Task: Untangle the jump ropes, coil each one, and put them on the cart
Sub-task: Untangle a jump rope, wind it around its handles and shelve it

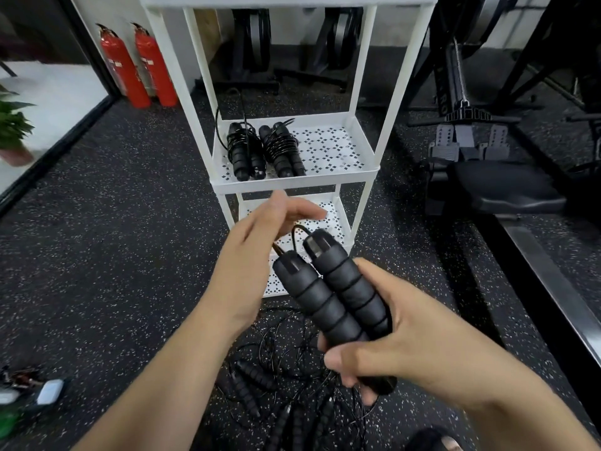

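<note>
The right hand (pixel 406 346) grips a pair of black ribbed foam jump-rope handles (pixel 335 294) side by side, fingers and thumb curled round their lower ends. The long axis of the pair runs from that palm up and to the left, cap ends pointing at the white metal three-tier cart (pixel 292 185) straight ahead. The left hand (pixel 257 252) hovers at the cap ends, nearer the cart, fingers stretched out and relaxed. A thin black cord (pixel 297 231) loops out of the caps and passes under that palm, though no pinch on it shows. Turns of cord already ring the two handles, so the wrapping looks partly done; how much loose cord is left is hidden. On the cart's middle shelf lie two finished bundles (pixel 263 151) — handles paired, cord wound round them — with bare perforated tray to their right. Below the hands, on the speckled rubber floor, a tangle of black ropes and handles (pixel 286 369) awaits sorting.
</note>
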`<state>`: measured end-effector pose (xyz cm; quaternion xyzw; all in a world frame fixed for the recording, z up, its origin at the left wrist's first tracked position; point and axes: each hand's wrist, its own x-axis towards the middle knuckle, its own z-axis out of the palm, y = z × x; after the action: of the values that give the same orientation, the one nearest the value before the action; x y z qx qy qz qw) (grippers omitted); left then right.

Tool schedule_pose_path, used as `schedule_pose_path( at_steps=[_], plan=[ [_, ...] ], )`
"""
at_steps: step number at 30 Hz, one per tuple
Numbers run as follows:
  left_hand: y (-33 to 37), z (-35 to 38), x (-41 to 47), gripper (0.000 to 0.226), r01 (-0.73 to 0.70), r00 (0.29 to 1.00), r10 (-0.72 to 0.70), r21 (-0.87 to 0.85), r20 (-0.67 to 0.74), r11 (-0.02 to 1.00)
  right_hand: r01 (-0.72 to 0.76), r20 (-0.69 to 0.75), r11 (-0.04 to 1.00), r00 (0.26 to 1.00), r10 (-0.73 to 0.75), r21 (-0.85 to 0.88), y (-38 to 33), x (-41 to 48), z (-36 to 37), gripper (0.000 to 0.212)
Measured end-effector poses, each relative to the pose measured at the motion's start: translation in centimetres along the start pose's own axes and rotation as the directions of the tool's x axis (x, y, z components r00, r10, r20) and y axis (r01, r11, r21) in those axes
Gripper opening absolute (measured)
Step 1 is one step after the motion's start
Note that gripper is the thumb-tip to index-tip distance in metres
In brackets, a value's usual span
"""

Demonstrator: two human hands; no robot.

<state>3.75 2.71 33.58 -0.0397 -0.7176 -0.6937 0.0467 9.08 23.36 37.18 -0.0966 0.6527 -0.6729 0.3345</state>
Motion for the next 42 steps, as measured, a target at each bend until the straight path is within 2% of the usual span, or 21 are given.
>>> schedule_pose_path(
  at_steps=[2, 5, 7, 11, 14, 18, 20, 22, 24, 27, 29, 31, 34, 37, 42],
  plan=[
    [-0.1, 0.3, -0.2, 0.063, 0.065, 0.998, -0.063, -0.103, 0.028, 0.993, 0.028, 0.007, 1.0, 1.0, -0.028, 0.003, -0.4, -0.2, 0.0, 0.051],
    [0.1, 1.0, -0.3, 0.065, 0.105, 0.994, -0.099, -0.2, 0.041, 0.974, 0.09, -0.027, 0.995, 0.996, -0.089, 0.047, -0.7, -0.3, 0.0, 0.047],
    [0.3, 1.4, -0.3, 0.06, 0.092, 0.996, -0.091, -0.202, 0.013, 0.975, 0.122, -0.034, 0.99, 0.992, -0.119, 0.073, -0.8, -0.5, -0.2, 0.053],
    [0.4, 1.0, 0.1, 0.042, 0.027, 1.0, -0.029, -0.196, -0.006, 0.98, 0.114, 0.085, 0.986, 0.989, -0.125, 0.12, -0.9, -1.4, -1.0, 0.073],
    [0.2, 0.0, 0.8, 0.04, -0.038, 0.999, 0.035, -0.12, -0.024, 0.992, 0.138, 0.036, 0.974, 0.989, -0.146, 0.178, -0.8, -1.3, -1.1, 0.06],
    [-0.1, -0.3, 1.2, 0.044, -0.043, 0.998, 0.041, -0.033, -0.047, 0.999, 0.188, -0.167, 0.961, 0.974, -0.155, 0.204, -0.1, 0.1, -0.5, 0.038],
    [-0.7, 0.7, 0.9, 0.029, -0.033, 0.999, 0.031, 0.105, 0.015, 0.994, 0.222, -0.239, 0.949, 0.956, -0.167, 0.226, 0.2, 0.5, -0.3, 0.036],
    [-1.2, 1.9, 0.5, 0.038, -0.029, 0.997, 0.012, 0.239, 0.07, 0.971, 0.259, -0.283, 0.937, 0.94, -0.189, 0.236, 0.3, 0.6, -0.2, 0.034],
    [-1.5, 2.7, 0.1, 0.043, 0.01, 0.996, -0.035, 0.287, 0.083, 0.958, 0.29, -0.305, 0.931, 0.927, -0.217, 0.22, 0.4, 0.6, 0.0, 0.036],
    [-2.2, 3.5, -0.4, 0.034, 0.033, 0.98, -0.104, 0.372, 0.171, 0.928, 0.332, -0.359, 0.926, 0.898, -0.253, 0.179, 0.9, 1.0, 0.0, 0.045],
    [-2.5, 3.8, -0.7, 0.048, 0.015, 0.953, -0.157, 0.474, 0.26, 0.88, 0.355, -0.416, 0.923, 0.869, -0.268, 0.148, 1.1, 1.3, -0.3, 0.049],
    [-2.3, 4.1, -1.2, 0.046, -0.021, 0.925, -0.208, 0.59, 0.318, 0.807, 0.367, -0.462, 0.924, 0.841, -0.281, 0.107, 1.0, 1.4, -0.7, 0.046],
    [-1.6, 4.7, -2.2, 0.028, -0.097, 0.879, -0.263, 0.688, 0.399, 0.719, 0.329, -0.459, 0.938, 0.854, -0.245, 0.111, 0.8, 1.1, -1.4, 0.046],
    [-1.2, 4.9, -2.8, 0.026, -0.084, 0.846, -0.355, 0.756, 0.399, 0.649, 0.265, -0.44, 0.96, 0.876, -0.2, 0.091, 0.8, 0.9, -1.5, 0.049],
    [-0.3, 4.5, -2.7, 0.022, -0.161, 0.797, -0.366, 0.752, 0.481, 0.639, 0.25, -0.467, 0.964, 0.865, -0.183, 0.085, 1.4, 1.3, -2.2, 0.046]
  ],
)
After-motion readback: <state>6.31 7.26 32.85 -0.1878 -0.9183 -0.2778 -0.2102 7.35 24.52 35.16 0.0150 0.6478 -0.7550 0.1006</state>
